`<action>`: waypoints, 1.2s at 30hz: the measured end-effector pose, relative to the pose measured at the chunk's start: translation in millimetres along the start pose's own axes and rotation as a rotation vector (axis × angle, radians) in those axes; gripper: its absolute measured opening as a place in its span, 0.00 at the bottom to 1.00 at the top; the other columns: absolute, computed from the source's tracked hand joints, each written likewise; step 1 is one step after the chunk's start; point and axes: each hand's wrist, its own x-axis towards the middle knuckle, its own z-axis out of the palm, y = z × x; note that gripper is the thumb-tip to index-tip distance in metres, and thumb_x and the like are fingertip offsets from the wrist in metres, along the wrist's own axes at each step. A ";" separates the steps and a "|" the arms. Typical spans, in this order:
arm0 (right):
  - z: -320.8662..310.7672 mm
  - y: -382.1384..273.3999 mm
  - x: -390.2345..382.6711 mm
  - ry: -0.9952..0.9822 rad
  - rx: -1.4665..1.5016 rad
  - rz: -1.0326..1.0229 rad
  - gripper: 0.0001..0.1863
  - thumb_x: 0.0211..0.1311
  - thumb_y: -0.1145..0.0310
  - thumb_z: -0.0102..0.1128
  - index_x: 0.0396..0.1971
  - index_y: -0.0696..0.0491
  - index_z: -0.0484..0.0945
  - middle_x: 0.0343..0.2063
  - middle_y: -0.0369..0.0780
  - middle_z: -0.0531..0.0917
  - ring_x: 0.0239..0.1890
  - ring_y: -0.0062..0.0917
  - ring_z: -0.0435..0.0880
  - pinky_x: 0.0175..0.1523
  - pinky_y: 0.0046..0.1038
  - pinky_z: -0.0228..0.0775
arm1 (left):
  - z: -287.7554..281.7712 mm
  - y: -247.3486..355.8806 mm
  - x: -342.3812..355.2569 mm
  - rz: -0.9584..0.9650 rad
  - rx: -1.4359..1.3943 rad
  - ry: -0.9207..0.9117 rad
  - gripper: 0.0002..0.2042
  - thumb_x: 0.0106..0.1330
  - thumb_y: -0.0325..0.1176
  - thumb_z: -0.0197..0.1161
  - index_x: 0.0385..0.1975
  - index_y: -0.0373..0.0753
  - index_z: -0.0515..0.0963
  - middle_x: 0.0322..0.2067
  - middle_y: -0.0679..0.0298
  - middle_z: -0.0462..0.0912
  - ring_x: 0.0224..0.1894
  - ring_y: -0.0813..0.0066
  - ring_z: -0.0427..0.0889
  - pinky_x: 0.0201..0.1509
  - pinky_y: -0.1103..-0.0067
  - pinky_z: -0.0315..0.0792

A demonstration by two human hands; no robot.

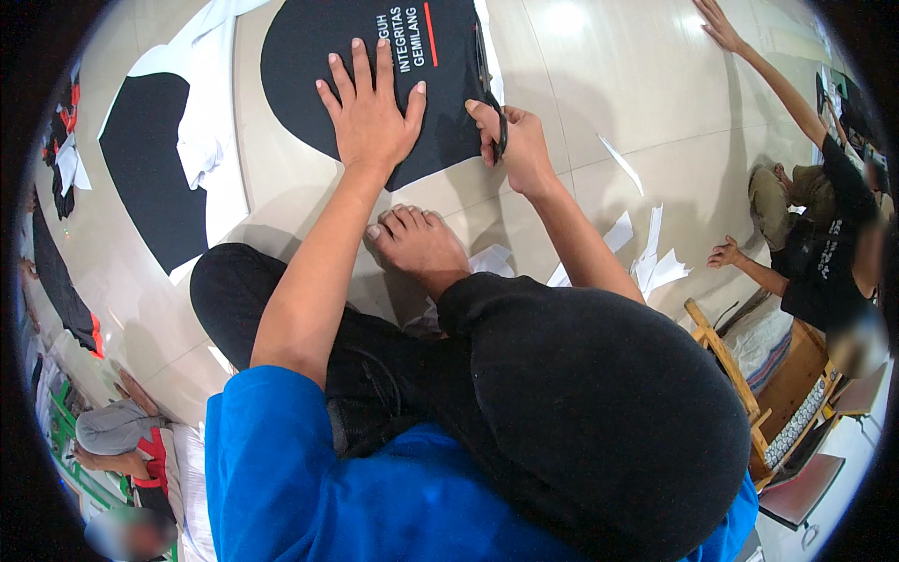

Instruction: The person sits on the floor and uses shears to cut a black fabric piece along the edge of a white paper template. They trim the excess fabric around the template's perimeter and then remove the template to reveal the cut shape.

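The black cloth [300, 94] lay on the floor just ahead of the person's bare foot [421, 248], and it looked like the largest risk: only the left hand [375, 122], spread wide and flat on it, seemed to hold it down, so a tug from the blades could have twisted it on the smooth tiles. The right hand [523, 155] was wrapped around the black scissors [503, 136], whose blades ran along the cloth's right edge. A small turn of that wrist could have sent a cut inward — toward the white lettering and the thin red line [431, 37].

The tiled floor [618, 56] was pale and glossy, with thin joints. At least two other people were on it, one in a black shirt [824, 267] to the right, one in grey trousers [112, 426] at the lower left. A wooden frame [714, 347] stood at the lower right. Another black piece [154, 169] lay at the upper left beside white material [211, 140]. White scraps [660, 262] were scattered near the right forearm — loose bits that could have slid underfoot.
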 end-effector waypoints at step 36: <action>11.3 -16.2 24.7 0.001 0.020 0.058 0.21 0.62 0.53 0.82 0.29 0.52 0.79 0.18 0.32 0.78 0.15 0.19 0.75 0.21 0.25 0.64 | -5.9 2.3 -0.7 -0.009 0.006 -0.027 0.40 0.81 0.61 0.53 0.85 0.43 0.58 0.84 0.46 0.55 0.86 0.32 0.48 0.84 0.35 0.43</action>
